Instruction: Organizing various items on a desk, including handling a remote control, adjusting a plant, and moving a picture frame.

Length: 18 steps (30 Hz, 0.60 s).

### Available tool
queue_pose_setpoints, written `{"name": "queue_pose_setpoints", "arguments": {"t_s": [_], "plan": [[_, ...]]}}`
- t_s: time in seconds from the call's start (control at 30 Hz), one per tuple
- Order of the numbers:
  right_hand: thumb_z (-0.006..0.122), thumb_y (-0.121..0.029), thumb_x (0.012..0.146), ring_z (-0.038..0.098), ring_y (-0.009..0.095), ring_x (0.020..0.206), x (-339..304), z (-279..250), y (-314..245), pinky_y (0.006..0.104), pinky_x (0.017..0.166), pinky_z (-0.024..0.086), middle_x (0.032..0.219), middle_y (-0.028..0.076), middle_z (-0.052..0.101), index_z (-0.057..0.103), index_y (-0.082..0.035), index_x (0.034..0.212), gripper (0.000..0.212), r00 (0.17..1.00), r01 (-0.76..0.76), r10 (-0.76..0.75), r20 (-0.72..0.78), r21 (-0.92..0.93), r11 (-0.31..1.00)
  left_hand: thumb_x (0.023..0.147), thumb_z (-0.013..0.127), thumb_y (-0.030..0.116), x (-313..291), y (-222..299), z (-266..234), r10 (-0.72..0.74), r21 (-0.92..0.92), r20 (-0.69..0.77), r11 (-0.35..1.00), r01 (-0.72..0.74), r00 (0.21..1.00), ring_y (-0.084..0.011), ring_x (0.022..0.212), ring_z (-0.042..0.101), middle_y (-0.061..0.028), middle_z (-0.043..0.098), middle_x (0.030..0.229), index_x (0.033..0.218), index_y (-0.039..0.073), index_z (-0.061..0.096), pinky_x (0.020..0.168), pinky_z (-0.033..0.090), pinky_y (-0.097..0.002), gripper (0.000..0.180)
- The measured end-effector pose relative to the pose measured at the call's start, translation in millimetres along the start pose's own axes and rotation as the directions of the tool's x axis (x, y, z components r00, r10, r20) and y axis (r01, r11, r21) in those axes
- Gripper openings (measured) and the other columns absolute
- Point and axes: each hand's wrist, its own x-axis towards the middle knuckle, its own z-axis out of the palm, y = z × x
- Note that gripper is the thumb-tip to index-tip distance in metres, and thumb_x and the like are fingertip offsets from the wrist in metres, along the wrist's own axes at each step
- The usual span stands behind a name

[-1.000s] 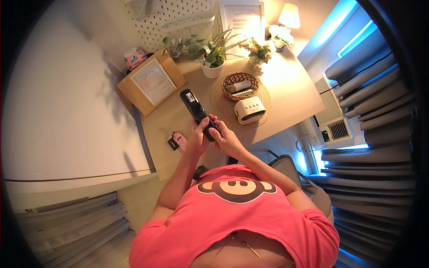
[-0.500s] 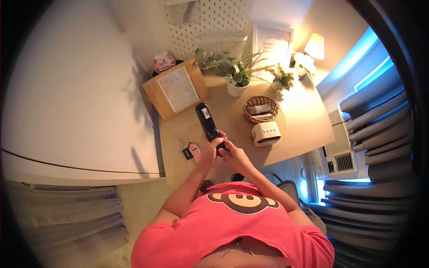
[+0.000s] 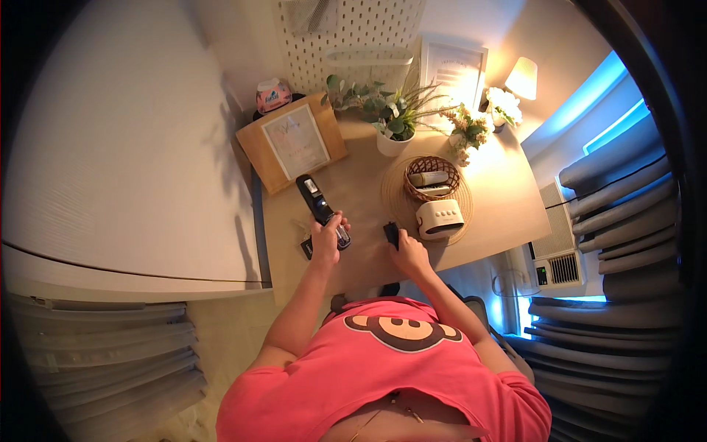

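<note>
My left hand [image 3: 326, 237] is closed around a long black handheld device [image 3: 312, 197]. A pale patch shows on its upper part, and its lower end, by my palm, looks opened with shiny insides; its exact kind is unclear. In my right hand [image 3: 409, 254] is a small black piece [image 3: 392, 233], perhaps a cover, gripped between the fingers and apart from the device. Both hands are over the front of the wooden desk [image 3: 361, 166]. A black key tag [image 3: 307, 247] lies beside my left hand, which hides part of the keys.
On a round woven mat [image 3: 389, 190] are a brown basket [image 3: 433, 197] with pale items in it and a cream button-topped box [image 3: 442, 215]. Behind stand a framed sheet on a wooden board [image 3: 331, 134], a potted plant [image 3: 395, 145], flowers [image 3: 469, 127] and a lit lamp [image 3: 522, 78].
My hands have moved apart. The left has carried the device leftward; the right has come away rightward with the small black piece, which has separated from the device.
</note>
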Motion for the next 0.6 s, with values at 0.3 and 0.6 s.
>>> {"name": "queue_pose_setpoints", "arguments": {"t_s": [0.3, 0.6], "plan": [[0.055, -0.029, 0.085, 0.06, 0.039, 0.081, -6, -19, -16, 0.0442, 0.067, 0.049, 0.088, 0.021, 0.06, 0.044, -0.004, 0.122, 0.046, 0.974, 0.03, -0.038, -0.222, -0.039, 0.999, 0.077, 0.057, 0.004, -23, 24, 23, -0.181, -0.166, 0.296, 0.957, 0.237, 0.938, -0.0179, 0.077, 0.056, -0.0079, 0.053, 0.092, 0.116, 0.009, 0.043, 0.064, 0.05, -0.0325, 0.042], [0.061, -0.006, 0.08, 0.059, 0.021, 0.069, -27, -73, -76, 0.0299, 0.058, 0.048, 0.087, 0.01, 0.057, 0.061, -0.003, 0.096, 0.016, 0.804, 0.589, -0.404, -0.436, 0.487, 0.645, 0.089, 0.045, 0.036, -33, 37, 28, -0.157, -0.35, 0.534, 0.854, 0.386, 0.831, -0.0233, 0.083, 0.056, -0.0107, 0.055, 0.096, 0.124, 0.006, 0.042, 0.072, 0.049, -0.0375, 0.046]]}}
